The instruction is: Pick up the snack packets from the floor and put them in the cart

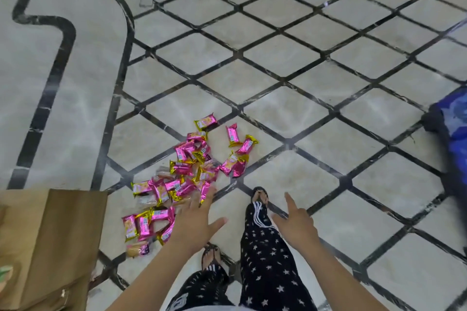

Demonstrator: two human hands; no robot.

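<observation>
A blurred blue object (pixel 454 118) is cut off by the right edge, a tan object (pixel 50 247) by the lower left. Print on the snack packets (pixel 187 174) cannot be read.

no text can be read. the pink and gold snack packets (pixel 187 174) on the floor (pixel 278 58) carry printed panels, too blurred to make out; a white mark on the trousers (pixel 267 272) is likewise unreadable.

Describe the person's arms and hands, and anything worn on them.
Both forearms are bare to the frame's lower edge: no sleeves show. The left hand and right hand wear no gloves, and no watch, bracelet or ring is visible.
</observation>
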